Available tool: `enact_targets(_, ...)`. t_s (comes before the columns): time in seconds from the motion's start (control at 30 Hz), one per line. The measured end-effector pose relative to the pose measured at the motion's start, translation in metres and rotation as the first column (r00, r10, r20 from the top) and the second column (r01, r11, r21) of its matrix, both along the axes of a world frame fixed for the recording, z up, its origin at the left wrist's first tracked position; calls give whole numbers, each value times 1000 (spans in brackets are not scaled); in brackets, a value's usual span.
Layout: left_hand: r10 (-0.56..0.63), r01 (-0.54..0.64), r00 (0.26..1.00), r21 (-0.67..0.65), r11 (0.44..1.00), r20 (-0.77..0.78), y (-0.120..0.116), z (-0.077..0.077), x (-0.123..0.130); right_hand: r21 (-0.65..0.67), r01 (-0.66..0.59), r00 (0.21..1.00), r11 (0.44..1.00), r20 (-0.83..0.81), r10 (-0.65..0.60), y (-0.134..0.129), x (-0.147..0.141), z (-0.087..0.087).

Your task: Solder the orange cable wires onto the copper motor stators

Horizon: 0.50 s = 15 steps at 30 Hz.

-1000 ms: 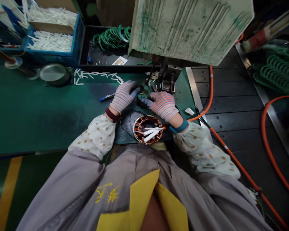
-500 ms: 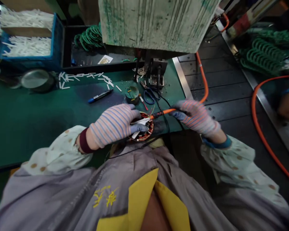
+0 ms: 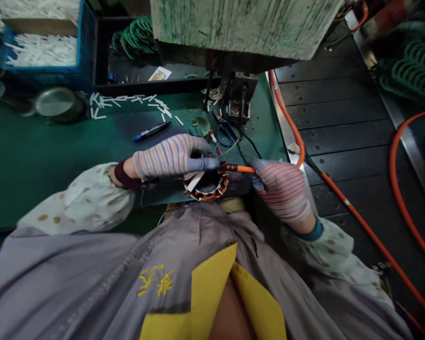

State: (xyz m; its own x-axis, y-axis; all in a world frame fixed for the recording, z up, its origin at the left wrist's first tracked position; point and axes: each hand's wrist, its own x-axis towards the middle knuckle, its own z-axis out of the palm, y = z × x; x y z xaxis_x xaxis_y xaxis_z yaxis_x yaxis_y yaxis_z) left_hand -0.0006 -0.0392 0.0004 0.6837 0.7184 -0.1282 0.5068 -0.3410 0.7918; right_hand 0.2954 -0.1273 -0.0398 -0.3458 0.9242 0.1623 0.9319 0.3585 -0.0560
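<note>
My left hand (image 3: 177, 156), in a striped glove, is pinched around the black-wrapped end of an orange cable (image 3: 246, 169), just above a motor stator (image 3: 224, 188). Thin wires stick out near its fingertips. My right hand (image 3: 282, 189), gloved too, is wrapped around the same cable a little to the right. The stator is a ring of copper windings lying at the table's front edge, close to my lap. A white sleeve strip (image 3: 195, 181) lies across its left side. My left fingers hide part of the wires.
Behind my hands lie blue-handled scissors (image 3: 226, 134), a small red brush (image 3: 216, 142), a round tin (image 3: 201, 126) and a marker (image 3: 151, 131). White sleeves (image 3: 166, 108) are scattered farther back. A blue crate (image 3: 42, 73) stands back left; orange cable (image 3: 361, 217) runs over dark slats.
My left hand has shifted from the white strips in the stator to the cable's end, uncovering more of the ring. My right hand stays on the cable. More orange cable shows at right.
</note>
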Motion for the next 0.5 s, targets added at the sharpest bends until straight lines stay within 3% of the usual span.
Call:
enact_targets(0.07, 107, -109, 991, 24, 994, 77, -5, -3, 3, 48, 32, 999, 998, -11, -31, -3, -2, -1)
enact_targets(0.17, 225, -254, 963, 210, 944, 150, -19, -15, 8, 17, -39, 987, 999, -155, 41, -4, -5, -29)
enact_targets(0.27, 204, -234, 971, 359, 903, 122, -26, -19, 9, -23, -154, 905, 988, -403, 132, -2, -11, -50)
enact_targets(0.33, 161, -165, 986, 405, 899, 44, -25, -11, 11, -46, -180, 819, 983, -561, 123, 0, -20, -41)
enact_targets(0.4, 139, -120, 990, 446, 887, -9, -22, 2, 13, -118, -217, 708, 969, -702, 73, 4, -34, -19)
enact_targets(0.5, 124, -118, 992, 491, 863, 21, -17, 18, 14, -283, -330, 505, 901, -859, -86, 18, -58, 14)
